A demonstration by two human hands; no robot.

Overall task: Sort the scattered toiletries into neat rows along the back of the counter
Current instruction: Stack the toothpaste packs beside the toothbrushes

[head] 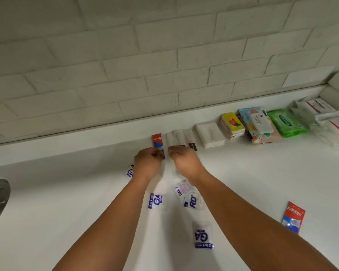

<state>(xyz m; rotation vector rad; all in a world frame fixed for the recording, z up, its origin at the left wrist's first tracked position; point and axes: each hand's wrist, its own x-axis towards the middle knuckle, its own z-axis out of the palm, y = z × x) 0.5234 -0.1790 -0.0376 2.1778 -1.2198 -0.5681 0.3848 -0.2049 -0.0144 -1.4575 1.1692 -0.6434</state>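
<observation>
1. Red sachet, marked "Colg", the rest hidden, lies at the back edge of the desk. The left hand pinches its near end.
2. Right hand: fingers curled just beside the white sachets; whether it grips anything cannot be told.
3. Loose sachet mid-desk reads "2 in 1 GA".
4. Second red sachet, toward the right edge, reads "gate".
5. Green pack at the back: label blurred.

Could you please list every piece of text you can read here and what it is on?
"Colg": back red packet
"GA": far-left sachet
"2 in 1", "GA": left-centre sachet
"GARD": pink sachet
"RD": middle sachet
"GA": front sachet
"ate": right red packet
Green pack and the rest: too blurred.
</observation>
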